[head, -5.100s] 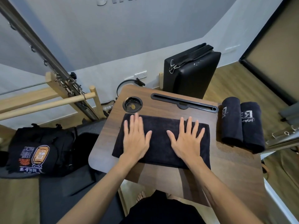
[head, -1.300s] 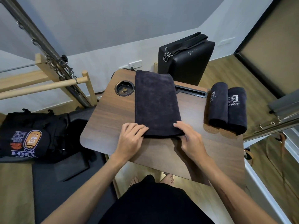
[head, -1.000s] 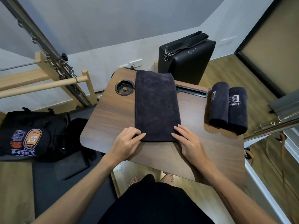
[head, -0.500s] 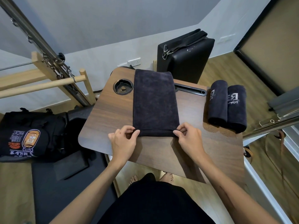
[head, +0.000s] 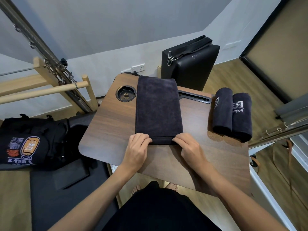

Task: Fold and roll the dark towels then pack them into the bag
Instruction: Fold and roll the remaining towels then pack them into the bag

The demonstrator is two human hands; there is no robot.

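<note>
In the middle of the frame I see the folded dark towel lying lengthwise on the wooden table, and both my hands are curled on its near edge, where a small roll has started: the left hand grips the left corner, the right hand the right corner. Two rolled towels lie side by side, touching, at the right of the table. The black bag with an orange print sits at the left of the frame, well apart from the table.
</note>
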